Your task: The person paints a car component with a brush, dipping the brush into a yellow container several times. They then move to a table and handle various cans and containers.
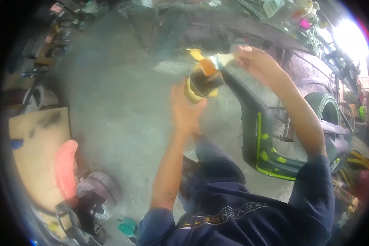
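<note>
The person's left hand (185, 107) grips a yellow-edged container (191, 93) above the floor (123, 123), while the right hand (250, 60) pinches a paintbrush (218, 61), its orange bristles (208, 66) at the container's mouth, near a black curved panel (250, 133).

A pale-handled paintbrush (218, 62) is at the far rim of a rounded yellow cup (191, 93), left of a bent black panel (256, 127); beyond its right end, a round rubber tyre (314, 99). Far left, a flat tan board (35, 139) (curved pink piece (65, 171) at its right).
</note>
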### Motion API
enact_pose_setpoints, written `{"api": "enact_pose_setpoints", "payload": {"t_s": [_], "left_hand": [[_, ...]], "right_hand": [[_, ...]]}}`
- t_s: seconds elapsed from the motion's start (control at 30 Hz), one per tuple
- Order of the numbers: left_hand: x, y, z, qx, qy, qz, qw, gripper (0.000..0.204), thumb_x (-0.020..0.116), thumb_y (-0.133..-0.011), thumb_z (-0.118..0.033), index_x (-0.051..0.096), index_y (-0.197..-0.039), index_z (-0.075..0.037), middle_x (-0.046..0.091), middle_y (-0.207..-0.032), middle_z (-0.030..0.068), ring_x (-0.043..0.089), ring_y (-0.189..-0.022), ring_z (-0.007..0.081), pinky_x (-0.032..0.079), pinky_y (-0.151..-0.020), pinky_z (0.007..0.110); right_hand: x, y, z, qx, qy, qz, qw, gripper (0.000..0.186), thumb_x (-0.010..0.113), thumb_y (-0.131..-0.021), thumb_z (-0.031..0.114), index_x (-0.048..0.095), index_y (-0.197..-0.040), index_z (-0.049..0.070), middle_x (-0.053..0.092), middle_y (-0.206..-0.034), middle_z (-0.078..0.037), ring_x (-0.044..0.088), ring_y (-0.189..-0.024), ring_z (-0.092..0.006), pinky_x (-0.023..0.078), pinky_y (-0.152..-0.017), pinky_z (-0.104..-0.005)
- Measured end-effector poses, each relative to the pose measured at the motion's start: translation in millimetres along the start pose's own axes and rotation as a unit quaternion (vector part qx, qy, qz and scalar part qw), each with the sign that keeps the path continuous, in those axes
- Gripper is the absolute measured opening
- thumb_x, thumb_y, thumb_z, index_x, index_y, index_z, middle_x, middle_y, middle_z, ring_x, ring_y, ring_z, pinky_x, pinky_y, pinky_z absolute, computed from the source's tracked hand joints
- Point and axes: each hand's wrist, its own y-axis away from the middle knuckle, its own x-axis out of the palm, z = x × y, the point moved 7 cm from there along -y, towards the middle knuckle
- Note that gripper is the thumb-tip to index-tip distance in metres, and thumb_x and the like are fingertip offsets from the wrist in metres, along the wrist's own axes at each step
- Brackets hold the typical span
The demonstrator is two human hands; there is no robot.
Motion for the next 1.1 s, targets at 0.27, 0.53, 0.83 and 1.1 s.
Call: {"api": "enact_pose_setpoints", "payload": {"t_s": [0.27, 0.53, 0.83, 1.1], "left_hand": [[97.1, -110.4, 162.4, -0.097, 0.028, 0.034, 0.994, 0.076, 0.089, -0.068, -0.014, 0.055, -0.135, -0.003, 0.056, -0.132, 0.016, 0.055, -0.125, 0.033, 0.046, -0.105, 0.042], [181.6, -157.2, 327.5, -0.167, 0.038, 0.11, 0.979, 0.076, 0.09, -0.067, -0.012, 0.056, -0.134, -0.002, 0.058, -0.131, 0.016, 0.059, -0.123, 0.0348, 0.049, -0.102, 0.042], [262.5, -139.7, 393.4, -0.199, 0.04, 0.187, 0.961, 0.077, 0.089, -0.066, -0.007, 0.056, -0.136, -0.002, 0.059, -0.128, 0.0151, 0.059, -0.119, 0.0309, 0.046, -0.104, 0.041], [305.5, -81.8, 445.4, -0.323, 0.158, 0.172, 0.917, 0.072, 0.084, -0.072, 0.004, 0.053, -0.136, 0.0, 0.06, -0.128, 0.0119, 0.057, -0.122, 0.0199, 0.045, -0.105, 0.034]], "right_hand": [[-103.1, -210.1, -79.3, 0.063, 0.062, -0.06, 0.994, 0.024, 0.062, -0.104, 0.02, 0.057, -0.117, 0.0, 0.06, -0.111, -0.009, 0.064, -0.098, -0.018, 0.057, -0.088, -0.0278], [-230.0, -309.5, -174.2, 0.198, 0.244, -0.138, 0.939, 0.026, 0.062, -0.101, 0.014, 0.054, -0.12, 0.0, 0.063, -0.115, -0.016, 0.068, -0.097, -0.0239, 0.057, -0.087, -0.0323], [-263.8, -340.6, -238.4, 0.359, 0.266, -0.036, 0.894, 0.014, 0.059, -0.098, 0.013, 0.053, -0.107, 0.005, 0.069, -0.099, -0.015, 0.067, -0.083, -0.0184, 0.054, -0.078, -0.0338], [-300.5, -315.7, -248.1, 0.422, 0.256, -0.028, 0.869, 0.01, 0.056, -0.1, 0.014, 0.052, -0.103, 0.006, 0.069, -0.09, -0.013, 0.063, -0.074, -0.0166, 0.05, -0.068, -0.0312]]}}
